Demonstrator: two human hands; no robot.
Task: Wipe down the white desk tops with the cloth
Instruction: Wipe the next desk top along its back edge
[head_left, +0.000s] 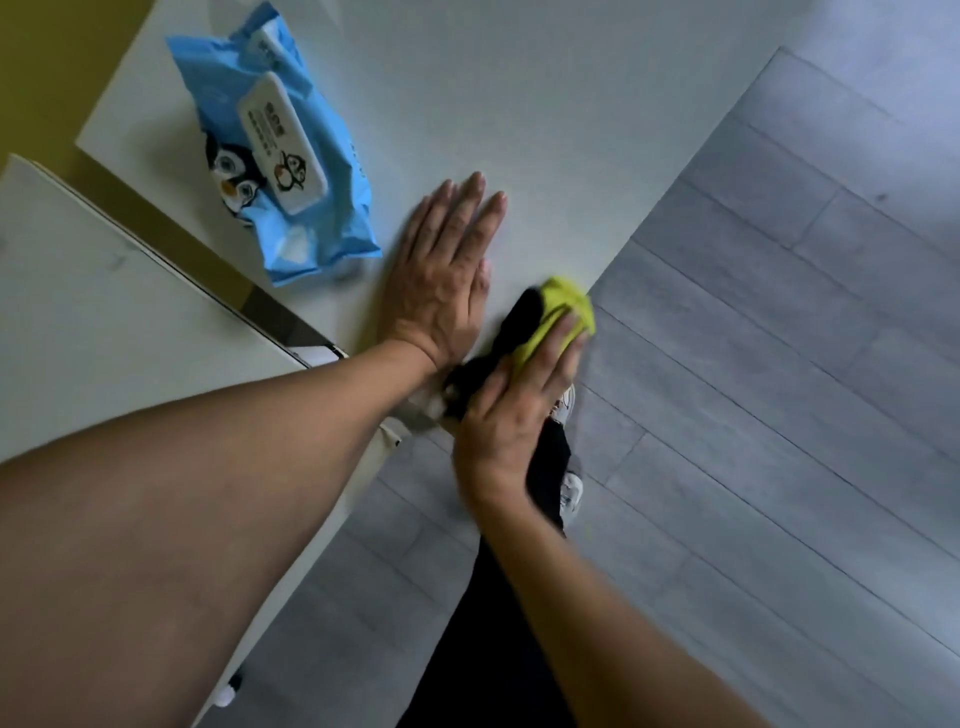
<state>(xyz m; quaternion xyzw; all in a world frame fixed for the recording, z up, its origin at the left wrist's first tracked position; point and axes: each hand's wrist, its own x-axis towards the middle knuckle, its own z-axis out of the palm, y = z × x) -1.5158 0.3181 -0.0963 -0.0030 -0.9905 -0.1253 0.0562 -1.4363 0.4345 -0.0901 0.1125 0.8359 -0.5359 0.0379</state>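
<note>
Yellow-green and black, the cloth (550, 317) lies bunched at the very edge of the white desk top (545, 130), under the right hand (519, 400). That hand presses down on it with fingers (563, 340) straight and only slightly apart; the yellow-green end pokes out past the fingertips, while the black part runs back beside the thumb toward the wrist. Motion blur softens the cloth and the fingertips, so I cannot tell whether the thumb is hooked around the fabric. Just beside the cloth, on the thumb side of the right hand, the left hand (444, 275) lies palm down on the desk top, its fingers straight and held close together, pointing away from the body. Beyond the left hand's little-finger side, near but not touching it, sits a blue pack of wet wipes (275, 150) with a white flip lid and a penguin printed on it. Behind the left wrist, a second white desk top (93, 322) stands next to the first, with a dark gap between them. Grey floorboards (779, 389) spread out past the right hand's fingertips.
</note>
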